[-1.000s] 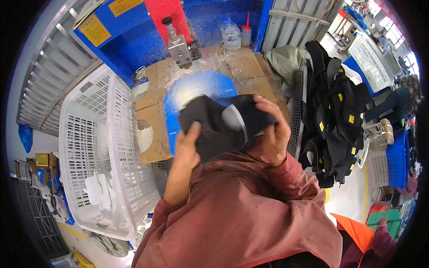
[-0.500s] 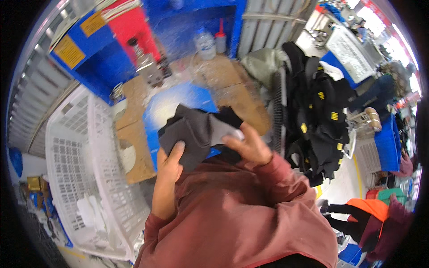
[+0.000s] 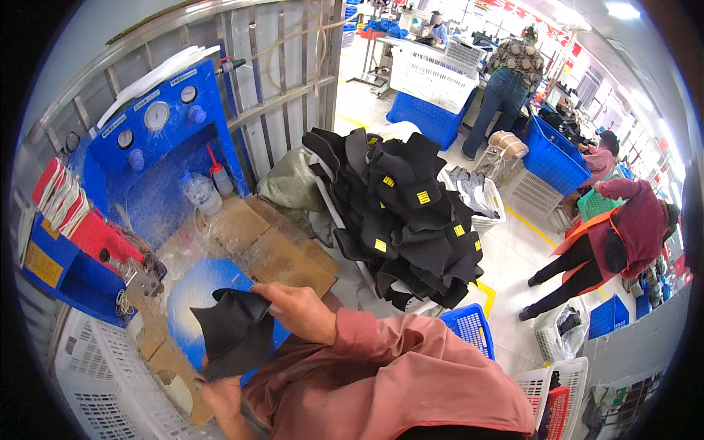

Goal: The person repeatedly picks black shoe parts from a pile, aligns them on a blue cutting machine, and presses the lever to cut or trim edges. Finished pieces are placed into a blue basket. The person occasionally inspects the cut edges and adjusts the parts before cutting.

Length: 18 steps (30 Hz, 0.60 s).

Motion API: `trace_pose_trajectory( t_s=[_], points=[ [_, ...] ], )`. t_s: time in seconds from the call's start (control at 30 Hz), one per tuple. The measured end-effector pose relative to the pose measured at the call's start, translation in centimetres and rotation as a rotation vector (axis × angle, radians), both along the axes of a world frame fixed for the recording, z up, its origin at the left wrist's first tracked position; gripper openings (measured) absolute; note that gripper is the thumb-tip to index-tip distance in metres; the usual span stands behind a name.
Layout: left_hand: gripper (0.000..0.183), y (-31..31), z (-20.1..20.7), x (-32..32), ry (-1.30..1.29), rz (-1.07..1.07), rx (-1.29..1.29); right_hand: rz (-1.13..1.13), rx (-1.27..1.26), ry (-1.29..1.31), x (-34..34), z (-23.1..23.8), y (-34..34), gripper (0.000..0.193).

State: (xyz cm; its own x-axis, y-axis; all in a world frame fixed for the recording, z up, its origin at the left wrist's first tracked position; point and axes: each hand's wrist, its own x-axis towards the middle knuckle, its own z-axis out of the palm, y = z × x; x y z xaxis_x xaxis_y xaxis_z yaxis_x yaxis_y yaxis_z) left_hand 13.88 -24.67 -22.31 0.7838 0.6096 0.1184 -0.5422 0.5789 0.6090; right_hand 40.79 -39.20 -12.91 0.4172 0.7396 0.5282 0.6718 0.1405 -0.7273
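A dark, soft fabric piece [image 3: 236, 336] with jagged, pointed edges is held up between my hands, above a blue board [image 3: 181, 299] dusted with white. My right hand [image 3: 299, 312] has its upper right edge pinched between thumb and fingers. At the lower edge, my left hand [image 3: 221, 400] grips the same piece, its fingers partly hidden behind the cloth. Just to the right of my hands rises a large heap of similar black pieces [image 3: 411, 213], several bearing yellow labels.
Behind the board stand a blue cabinet with gauges [image 3: 157, 115], a clear bottle [image 3: 200, 192] and a red-tipped squeeze bottle [image 3: 218, 172]. A white basket [image 3: 95, 374] sits at lower left. Other people [image 3: 623, 227] are at the right, among blue crates [image 3: 559, 156].
The view has swung to the right, showing more of the room. The fabric piece has been turned, its lighter grey part no longer showing; both hands still hold it.
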Motion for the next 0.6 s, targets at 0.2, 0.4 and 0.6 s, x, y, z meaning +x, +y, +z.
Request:
trace_pose_trajectory(
  t_s=[0.2,0.4,0.6],
  points=[
    [0.057,-1.2,3.5,-0.7,0.554,0.158,0.265,0.039,-0.019,-0.226,-1.4,1.8,1.4,0.039],
    [0.039,1.6,7.9,1.3,0.692,0.44,0.254,0.372,-0.15,0.094,-0.5,-1.8,1.8,0.033],
    [0.036,5.4,9.6,-1.8,0.94,0.505,0.451,0.447,-0.341,0.931,0.5,-3.5,6.6,0.021]
  ],
)
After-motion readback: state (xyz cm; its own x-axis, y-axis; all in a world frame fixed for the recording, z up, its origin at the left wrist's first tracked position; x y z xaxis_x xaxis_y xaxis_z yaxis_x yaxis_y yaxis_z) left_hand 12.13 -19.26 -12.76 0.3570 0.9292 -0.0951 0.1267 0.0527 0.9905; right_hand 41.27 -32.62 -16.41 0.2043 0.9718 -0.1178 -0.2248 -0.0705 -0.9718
